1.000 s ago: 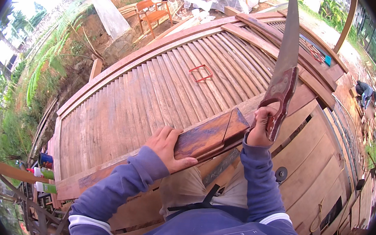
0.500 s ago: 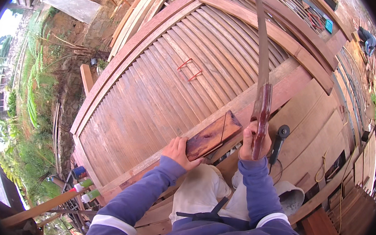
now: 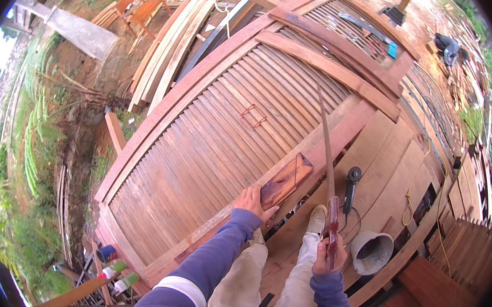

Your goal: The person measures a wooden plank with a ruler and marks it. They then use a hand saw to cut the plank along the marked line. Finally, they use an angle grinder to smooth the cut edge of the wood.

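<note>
A short brown wood block (image 3: 283, 181) with dark patches lies on the near edge rail of a large slatted wooden panel (image 3: 201, 132). A thin dark line crosses the block near its far right end. My left hand (image 3: 255, 203) is closed round the block's near left end and holds it against the rail. Closed round the red-brown handle of a handsaw, my right hand (image 3: 331, 254) is low in front of my right leg. The handsaw (image 3: 329, 155) points forward, its long blade seen nearly edge-on, to the right of the block and apart from it.
Loose boards (image 3: 329, 70) lie across the panel's far end, near a teal-ended tool (image 3: 391, 49). Bent red pieces (image 3: 253, 116) rest on the slats. At right are an angle grinder (image 3: 351, 189) with its cord and a grey bucket (image 3: 372, 252). Another person (image 3: 449, 49) crouches far right.
My right hand has drawn the saw down and back toward my body, lowering its blade. My left hand stays on the block. The view has shifted, showing more of my legs and the grinder.
</note>
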A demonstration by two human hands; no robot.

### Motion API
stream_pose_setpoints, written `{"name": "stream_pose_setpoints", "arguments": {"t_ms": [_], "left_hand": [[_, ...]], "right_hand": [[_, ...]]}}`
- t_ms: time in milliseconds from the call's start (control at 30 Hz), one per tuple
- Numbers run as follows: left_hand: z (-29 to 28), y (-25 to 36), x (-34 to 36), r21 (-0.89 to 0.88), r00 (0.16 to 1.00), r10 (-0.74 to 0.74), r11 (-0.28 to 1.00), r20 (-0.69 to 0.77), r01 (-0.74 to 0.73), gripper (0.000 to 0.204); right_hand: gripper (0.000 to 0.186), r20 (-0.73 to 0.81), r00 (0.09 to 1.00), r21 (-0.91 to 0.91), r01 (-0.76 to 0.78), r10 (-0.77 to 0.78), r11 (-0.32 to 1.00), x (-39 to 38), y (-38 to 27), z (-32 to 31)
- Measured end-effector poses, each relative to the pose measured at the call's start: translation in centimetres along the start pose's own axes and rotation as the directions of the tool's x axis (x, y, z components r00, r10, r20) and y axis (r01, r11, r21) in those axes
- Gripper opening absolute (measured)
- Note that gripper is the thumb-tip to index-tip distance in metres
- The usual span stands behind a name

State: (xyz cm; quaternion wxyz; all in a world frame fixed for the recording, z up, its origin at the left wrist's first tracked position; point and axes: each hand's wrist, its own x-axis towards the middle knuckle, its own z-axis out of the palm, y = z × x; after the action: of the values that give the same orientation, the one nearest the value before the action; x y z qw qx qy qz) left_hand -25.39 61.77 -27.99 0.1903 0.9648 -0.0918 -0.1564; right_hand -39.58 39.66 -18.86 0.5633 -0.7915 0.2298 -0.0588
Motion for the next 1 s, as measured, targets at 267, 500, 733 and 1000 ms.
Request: {"name": "stream_pose_setpoints", "arguments": {"t_ms": [267,500,733,1000], "left_hand": [[1.2,0.8,-0.7,0.063,0.996,0.029,0.998,-0.085,-0.024,0.076],[2.1,0.7,-0.7,0.019,0.987,0.035,0.999,-0.158,-0.033,0.077],[2.7,0.4,-0.7,0.066,0.98,0.069,0.996,-0.187,-0.057,0.074],[3.2,0.1,-0.8,0.08,0.969,0.09,0.994,-0.231,-0.073,0.069]], "right_hand": [[0.014,-0.224,0.974,0.211,0.079,-0.031,0.974,-7.2,-2.9,3.5],[0.022,-0.282,0.958,0.157,0.004,0.041,0.988,-7.8,0.4,3.9],[0.023,-0.178,0.969,0.226,-0.127,0.169,0.966,-8.4,4.0,6.9],[0.024,-0.245,0.969,0.13,0.001,0.031,0.992,-10.0,5.1,8.1]]}}
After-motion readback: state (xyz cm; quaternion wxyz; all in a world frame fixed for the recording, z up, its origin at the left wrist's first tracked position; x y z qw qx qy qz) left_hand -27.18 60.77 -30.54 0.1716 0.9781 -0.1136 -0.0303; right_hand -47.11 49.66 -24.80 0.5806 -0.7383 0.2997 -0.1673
